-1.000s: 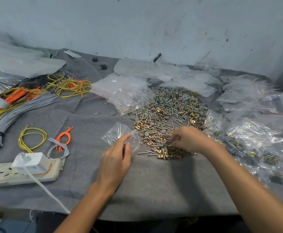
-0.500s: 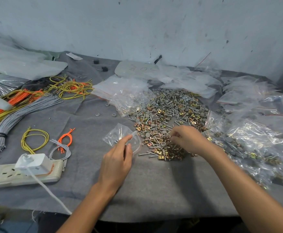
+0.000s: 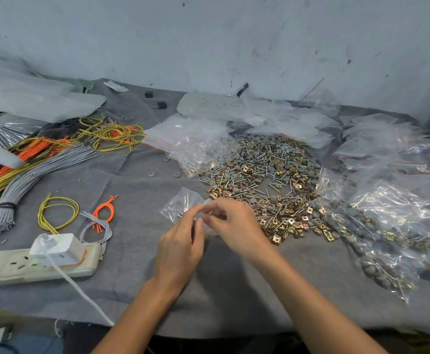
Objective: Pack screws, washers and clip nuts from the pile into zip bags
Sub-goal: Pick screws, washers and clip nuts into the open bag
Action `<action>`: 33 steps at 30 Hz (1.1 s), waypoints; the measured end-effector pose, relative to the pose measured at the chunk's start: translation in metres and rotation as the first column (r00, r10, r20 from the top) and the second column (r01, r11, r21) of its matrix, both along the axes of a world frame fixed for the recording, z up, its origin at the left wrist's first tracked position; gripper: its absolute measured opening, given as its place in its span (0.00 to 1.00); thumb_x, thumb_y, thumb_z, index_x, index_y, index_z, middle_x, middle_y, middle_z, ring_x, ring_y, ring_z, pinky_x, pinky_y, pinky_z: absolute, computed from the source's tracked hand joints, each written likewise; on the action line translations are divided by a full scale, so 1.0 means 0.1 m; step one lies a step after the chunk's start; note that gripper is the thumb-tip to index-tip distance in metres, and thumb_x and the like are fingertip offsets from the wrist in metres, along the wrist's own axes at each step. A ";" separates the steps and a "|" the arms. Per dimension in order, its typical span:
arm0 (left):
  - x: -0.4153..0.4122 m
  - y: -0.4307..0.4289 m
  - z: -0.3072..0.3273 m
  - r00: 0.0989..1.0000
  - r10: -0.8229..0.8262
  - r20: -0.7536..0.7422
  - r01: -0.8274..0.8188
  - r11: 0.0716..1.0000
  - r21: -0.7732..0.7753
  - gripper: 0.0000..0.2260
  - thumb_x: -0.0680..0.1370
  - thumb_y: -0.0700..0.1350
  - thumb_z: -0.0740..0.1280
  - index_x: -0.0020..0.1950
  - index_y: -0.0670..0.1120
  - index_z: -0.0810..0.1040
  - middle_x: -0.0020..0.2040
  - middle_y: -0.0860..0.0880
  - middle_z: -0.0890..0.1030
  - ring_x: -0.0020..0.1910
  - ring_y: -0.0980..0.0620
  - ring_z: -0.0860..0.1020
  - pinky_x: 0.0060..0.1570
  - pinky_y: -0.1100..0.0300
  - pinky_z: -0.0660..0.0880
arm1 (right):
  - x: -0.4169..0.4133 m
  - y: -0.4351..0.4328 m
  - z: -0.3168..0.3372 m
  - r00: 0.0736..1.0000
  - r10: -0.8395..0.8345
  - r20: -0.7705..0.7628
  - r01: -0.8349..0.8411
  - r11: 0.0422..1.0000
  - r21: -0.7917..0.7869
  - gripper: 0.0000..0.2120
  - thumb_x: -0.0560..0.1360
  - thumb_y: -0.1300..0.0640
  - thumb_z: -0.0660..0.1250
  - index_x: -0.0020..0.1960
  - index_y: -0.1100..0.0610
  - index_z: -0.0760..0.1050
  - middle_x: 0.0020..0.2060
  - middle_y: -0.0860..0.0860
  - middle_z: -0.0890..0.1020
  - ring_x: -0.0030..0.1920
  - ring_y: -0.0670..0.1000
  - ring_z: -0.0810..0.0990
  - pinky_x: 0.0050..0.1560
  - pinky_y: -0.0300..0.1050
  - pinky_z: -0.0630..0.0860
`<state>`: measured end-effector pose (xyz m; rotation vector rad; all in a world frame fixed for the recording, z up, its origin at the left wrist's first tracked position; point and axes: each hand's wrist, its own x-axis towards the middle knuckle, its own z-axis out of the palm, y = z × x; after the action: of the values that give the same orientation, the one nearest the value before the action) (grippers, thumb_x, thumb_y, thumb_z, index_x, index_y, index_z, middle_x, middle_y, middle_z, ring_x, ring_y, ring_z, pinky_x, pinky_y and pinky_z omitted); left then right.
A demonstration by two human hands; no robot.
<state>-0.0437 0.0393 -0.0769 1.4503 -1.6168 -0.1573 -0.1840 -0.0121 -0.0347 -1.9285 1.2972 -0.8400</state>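
Observation:
A pile of screws, grey washers and brass clip nuts [image 3: 267,185] lies on the grey cloth at centre right. A small clear zip bag [image 3: 180,203] lies just left of the pile, and my left hand [image 3: 180,241] pinches its open mouth. My right hand [image 3: 234,226] is at the bag's mouth, fingers curled and blurred by motion; what they hold is hidden. Filled zip bags [image 3: 387,226] lie heaped to the right of the pile.
Empty zip bags [image 3: 196,141] lie behind the pile. Bundles of grey, orange and yellow wires [image 3: 30,169] lie at the left, with small wire loops [image 3: 58,213] nearer me. A power strip with a white charger [image 3: 55,249] sits front left. A wall stands behind.
My right hand has left the pile and moved left to the mouth of the bag that my left hand holds. The left hand has barely shifted.

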 end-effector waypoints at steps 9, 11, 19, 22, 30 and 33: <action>0.00 0.00 -0.01 1.000 0.008 0.019 -0.008 1.000 -0.029 0.15 0.81 0.45 0.62 0.67 0.51 0.74 0.48 0.48 0.84 0.44 0.47 0.80 0.40 0.57 0.71 | 0.04 0.01 -0.05 0.874 -0.027 -0.486 -0.071 0.981 -0.182 0.13 0.81 0.44 0.62 0.61 0.44 0.80 0.51 0.50 0.85 0.53 0.57 0.82 0.44 0.49 0.75; 0.01 0.00 -0.01 1.000 0.008 0.019 -0.008 0.999 -0.035 0.15 0.81 0.45 0.63 0.67 0.50 0.74 0.46 0.47 0.83 0.42 0.47 0.79 0.38 0.55 0.71 | -0.04 0.00 0.04 0.892 0.002 -0.452 -0.077 0.986 -0.147 0.13 0.81 0.45 0.64 0.62 0.44 0.81 0.52 0.48 0.86 0.54 0.54 0.82 0.51 0.50 0.78; -0.01 -0.01 0.01 1.000 0.021 0.022 -0.021 0.999 -0.028 0.16 0.80 0.41 0.67 0.67 0.52 0.74 0.36 0.60 0.70 0.34 0.52 0.75 0.32 0.55 0.72 | -0.83 -0.39 0.41 0.837 -0.036 -0.546 0.037 0.999 -0.009 0.03 0.79 0.52 0.68 0.49 0.46 0.80 0.40 0.40 0.80 0.40 0.41 0.79 0.45 0.47 0.81; 0.00 -0.01 0.00 0.999 0.027 0.030 -0.026 0.999 -0.033 0.15 0.81 0.42 0.66 0.67 0.53 0.73 0.36 0.61 0.69 0.35 0.54 0.72 0.33 0.60 0.67 | -1.00 -0.49 0.38 0.749 0.046 -0.661 -0.009 0.998 0.060 0.05 0.78 0.55 0.70 0.52 0.47 0.83 0.43 0.40 0.80 0.44 0.42 0.79 0.51 0.47 0.81; 0.01 -0.02 -0.02 0.999 0.032 0.039 -0.031 0.999 -0.020 0.14 0.82 0.44 0.64 0.68 0.54 0.72 0.37 0.63 0.70 0.36 0.60 0.70 0.33 0.62 0.65 | -1.01 -0.54 0.18 0.704 0.127 -0.699 -0.084 0.992 0.096 0.05 0.79 0.52 0.70 0.55 0.46 0.80 0.43 0.42 0.81 0.40 0.42 0.78 0.38 0.41 0.75; 0.01 -0.02 -0.01 0.999 0.027 0.039 -0.026 0.999 -0.021 0.15 0.82 0.43 0.65 0.68 0.54 0.72 0.36 0.63 0.68 0.35 0.59 0.70 0.33 0.62 0.66 | -1.00 -0.54 0.11 0.727 0.105 -0.679 -0.086 0.994 0.061 0.05 0.79 0.52 0.70 0.54 0.46 0.81 0.43 0.42 0.81 0.40 0.42 0.77 0.41 0.43 0.75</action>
<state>-0.0428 0.0378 -0.0778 1.4670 -1.6257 -0.0971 -0.2839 -0.0660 -0.0234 -2.3658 1.5721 -0.0155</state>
